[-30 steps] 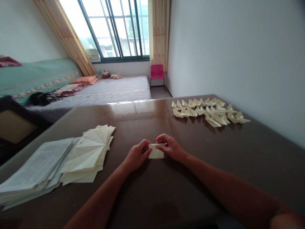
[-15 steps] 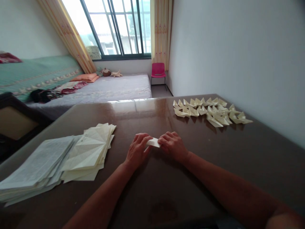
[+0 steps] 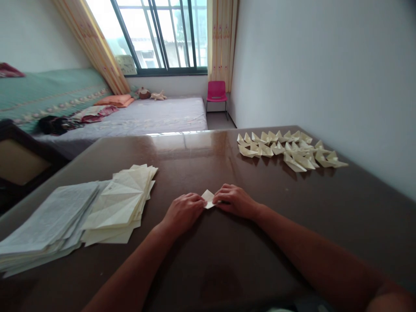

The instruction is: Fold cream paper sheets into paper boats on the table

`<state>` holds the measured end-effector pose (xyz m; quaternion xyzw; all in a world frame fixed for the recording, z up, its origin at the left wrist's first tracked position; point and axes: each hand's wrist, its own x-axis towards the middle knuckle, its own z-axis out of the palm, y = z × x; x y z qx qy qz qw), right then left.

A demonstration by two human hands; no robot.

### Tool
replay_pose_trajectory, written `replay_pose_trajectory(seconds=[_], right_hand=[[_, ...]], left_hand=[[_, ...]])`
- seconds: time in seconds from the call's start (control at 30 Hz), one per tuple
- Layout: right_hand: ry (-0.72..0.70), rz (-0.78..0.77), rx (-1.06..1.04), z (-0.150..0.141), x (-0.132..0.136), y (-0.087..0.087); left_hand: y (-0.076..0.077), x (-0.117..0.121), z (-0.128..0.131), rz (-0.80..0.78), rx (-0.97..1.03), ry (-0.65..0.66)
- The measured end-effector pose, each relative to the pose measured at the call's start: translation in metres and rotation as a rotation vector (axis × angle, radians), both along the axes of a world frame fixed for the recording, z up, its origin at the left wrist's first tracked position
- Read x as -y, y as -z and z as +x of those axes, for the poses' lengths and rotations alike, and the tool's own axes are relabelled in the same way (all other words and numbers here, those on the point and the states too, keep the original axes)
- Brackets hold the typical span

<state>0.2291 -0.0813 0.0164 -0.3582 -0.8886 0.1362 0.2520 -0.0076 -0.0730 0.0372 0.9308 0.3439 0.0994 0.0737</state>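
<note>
Between my hands, on the glossy brown table [image 3: 188, 164], lies a small cream folded paper [image 3: 209, 198] shaped like a diamond. My left hand [image 3: 186, 212] has its fingers bent together on the paper's left corner. The right corner is pinched under the fingers of my right hand [image 3: 234, 200]. Parts of both corners are hidden beneath the fingertips. To the left sits a stack of creased cream paper sheets [image 3: 120, 201], overlapping a pile of greyish printed sheets [image 3: 61, 216]. Several folded paper boats [image 3: 276, 149] stand in rows at the far right.
Past the table's far edge stand a bed [image 3: 175, 110] with a pale cover and a pink chair [image 3: 216, 92]. A dark wooden chair or cabinet [image 3: 22, 158] is at the left. A white wall [image 3: 318, 78] runs along the right side.
The paper was a narrow strip held between my hands; now it shows as a flat diamond on the table. Both hands have lowered slightly toward me, the left hand lying flatter.
</note>
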Motion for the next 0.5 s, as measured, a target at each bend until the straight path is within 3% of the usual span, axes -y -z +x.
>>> replay_pose_trajectory(seconds=[0.23, 0.5], right_hand=[[0.135, -0.154, -0.145, -0.006, -0.004, 0.007], [0.367, -0.24, -0.173, -0.019, 0.0, 0.005]], left_hand=[[0.009, -0.013, -0.001, -0.224, 0.229, -0.111], [0.018, -0.016, 0.008, -0.205, 0.251, -0.34]])
